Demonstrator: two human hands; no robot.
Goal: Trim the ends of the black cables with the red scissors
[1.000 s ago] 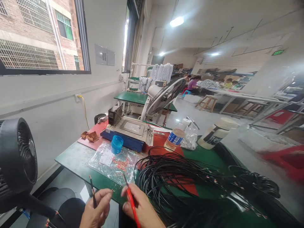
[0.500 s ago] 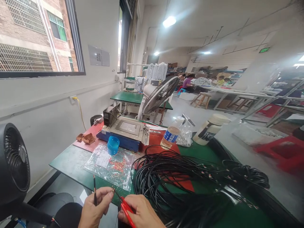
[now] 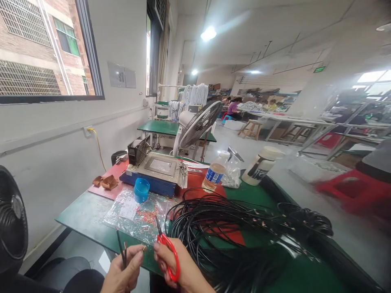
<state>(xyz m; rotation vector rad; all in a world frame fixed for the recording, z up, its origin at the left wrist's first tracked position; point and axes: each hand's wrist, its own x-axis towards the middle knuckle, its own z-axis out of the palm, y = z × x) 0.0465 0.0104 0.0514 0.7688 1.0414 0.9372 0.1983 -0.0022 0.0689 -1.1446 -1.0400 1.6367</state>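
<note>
My left hand [image 3: 124,272] is low in the head view, closed on the end of a thin black cable [image 3: 121,251]; bare wire ends stick up above the fingers. My right hand [image 3: 180,270] sits just right of it, closed on red-handled scissors [image 3: 167,250] whose blades point up and left toward the wire tip. A large tangled coil of black cable [image 3: 226,232] lies on the green table [image 3: 82,213] just beyond both hands.
A clear bag of small red parts [image 3: 140,213], a blue cup [image 3: 141,190], a blue-based machine [image 3: 154,173], a water bottle [image 3: 214,176], a white jar [image 3: 261,165] and a desk fan [image 3: 197,126] stand on the table. A black fan [image 3: 10,221] is at left. People work far back.
The view has swung right. My right hand lifted the scissors, their red loops now showing upright beside the wire end. My left hand keeps its hold on the cable.
</note>
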